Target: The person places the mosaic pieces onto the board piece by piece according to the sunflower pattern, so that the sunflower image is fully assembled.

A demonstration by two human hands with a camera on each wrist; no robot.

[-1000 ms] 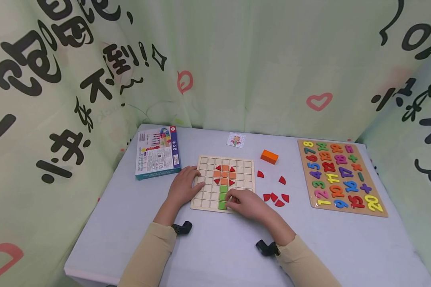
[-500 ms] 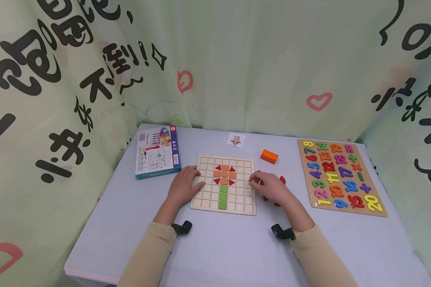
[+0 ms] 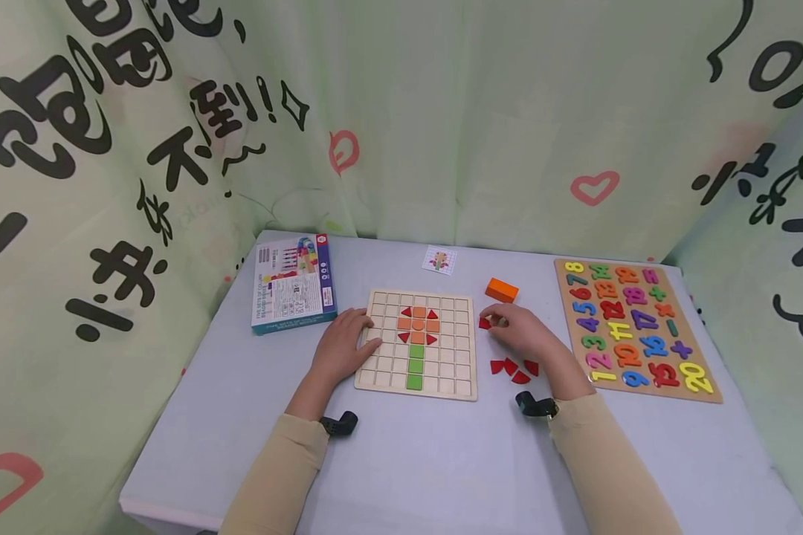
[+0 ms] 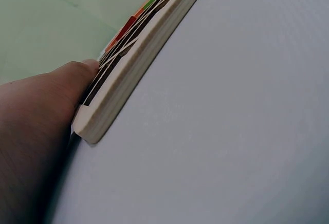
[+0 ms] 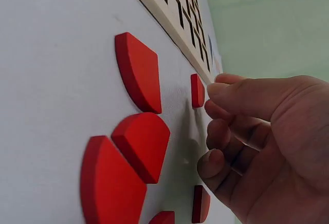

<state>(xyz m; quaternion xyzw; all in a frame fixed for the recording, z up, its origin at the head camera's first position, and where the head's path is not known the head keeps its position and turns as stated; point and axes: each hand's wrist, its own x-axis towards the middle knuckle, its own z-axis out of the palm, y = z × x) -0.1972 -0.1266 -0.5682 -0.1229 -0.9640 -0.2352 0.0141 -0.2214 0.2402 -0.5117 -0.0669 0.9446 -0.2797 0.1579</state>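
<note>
Presently, the two hands stood on opposite sides of the wooden grid board [image 3: 455, 360]. The left hand [image 3: 343, 345] rested on the board's left edge, with relaxed fingers and the thumb spread apart. The right hand [image 3: 518, 331] was just beyond its right edge, the fingers loosely bent, reaching down over one red piece [image 3: 485, 324] which lay on the table near this edge. Whether the fingertips touched that piece, I could not tell. Four more red pieces [image 3: 520, 377] lay to the right of the board, closer to the person than the hand. On the board itself there were orange tiles [image 3: 418, 338], red triangles [image 3: 431, 339] and a column of green tiles [image 3: 415, 365].

Another red piece [image 5: 201, 204] appeared under the hand in the right wrist view, though in the head view the hand seemed to cover it. The left wrist view showed the board almost from its side, so its pattern was hard to read, and the left hand was partly cut off.

Behind the board's right corner sat an orange block [image 3: 502, 290], rather near the right hand. The number puzzle [image 3: 605, 360] lay well to the board's right. In front of the board, the white tablecloth [image 3: 401, 461] stretched wide between the forearms.
</note>
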